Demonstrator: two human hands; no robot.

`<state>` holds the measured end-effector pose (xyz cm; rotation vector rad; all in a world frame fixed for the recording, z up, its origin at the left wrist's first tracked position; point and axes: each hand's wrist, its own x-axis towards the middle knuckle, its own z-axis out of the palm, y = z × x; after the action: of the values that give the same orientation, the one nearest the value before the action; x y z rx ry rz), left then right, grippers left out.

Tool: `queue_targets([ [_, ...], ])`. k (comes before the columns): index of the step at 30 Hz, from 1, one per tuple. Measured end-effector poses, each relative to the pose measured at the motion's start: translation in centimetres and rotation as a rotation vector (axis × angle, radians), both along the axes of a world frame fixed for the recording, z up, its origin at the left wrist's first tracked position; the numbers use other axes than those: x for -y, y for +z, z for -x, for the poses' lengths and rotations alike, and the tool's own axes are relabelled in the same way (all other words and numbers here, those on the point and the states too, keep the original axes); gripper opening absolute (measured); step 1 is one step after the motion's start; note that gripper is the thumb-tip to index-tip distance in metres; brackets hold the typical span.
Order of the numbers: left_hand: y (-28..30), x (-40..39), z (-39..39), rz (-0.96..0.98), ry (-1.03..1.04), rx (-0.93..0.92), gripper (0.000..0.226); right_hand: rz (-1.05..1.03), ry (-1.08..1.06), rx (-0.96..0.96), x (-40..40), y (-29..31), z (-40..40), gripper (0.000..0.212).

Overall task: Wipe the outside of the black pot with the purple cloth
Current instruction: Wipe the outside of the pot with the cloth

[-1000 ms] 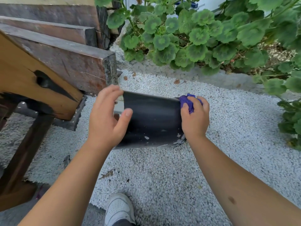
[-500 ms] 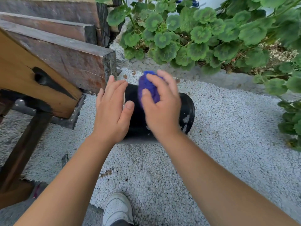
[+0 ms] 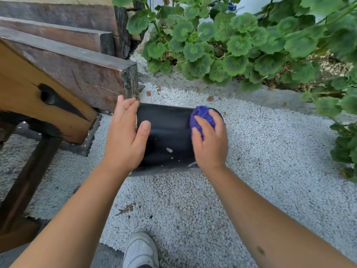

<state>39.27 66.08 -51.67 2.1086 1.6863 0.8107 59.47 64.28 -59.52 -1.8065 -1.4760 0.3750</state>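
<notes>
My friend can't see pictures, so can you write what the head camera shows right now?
A person's left hand steadies a black plastic pot held on its side above white gravel, while the right hand presses a bunched purple cloth against the pot's right end. Dark wooden beams sit left, round-leaved green plants behind, and a white shoe below.
</notes>
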Motion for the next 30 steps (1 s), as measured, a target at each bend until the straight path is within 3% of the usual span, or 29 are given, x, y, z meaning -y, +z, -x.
queue_targets([
  [4,0.2,0.0,-0.4,0.017,0.022,-0.046,0.069,0.061,-0.070,-0.002,-0.5,-0.7,-1.8,0.030],
  [11,0.7,0.2,-1.9,0.054,0.023,-0.013,0.073,0.137,-0.199,-0.116,-0.8,-1.1,-5.7,0.035],
  [17,0.2,0.5,-1.0,0.028,0.051,0.027,0.071,0.005,-0.560,-0.529,-1.9,1.7,-7.2,0.053],
  [21,0.1,0.9,-1.0,0.014,0.047,0.102,0.078,-0.021,-0.318,-0.571,-1.7,5.4,-2.6,0.056],
  [25,0.2,0.9,-2.1,-0.038,-0.001,0.171,0.088,-0.133,0.089,-0.290,0.9,7.8,5.1,0.046],
  [28,-0.2,1.0,-1.9,-0.044,-0.011,0.246,0.091,-0.192,0.134,-0.136,2.7,6.7,8.5,0.029],
  [30,-0.3,1.1,-1.7,-0.022,-0.024,0.313,0.093,-0.199,0.108,-0.030,3.2,5.7,8.9,0.029],
])
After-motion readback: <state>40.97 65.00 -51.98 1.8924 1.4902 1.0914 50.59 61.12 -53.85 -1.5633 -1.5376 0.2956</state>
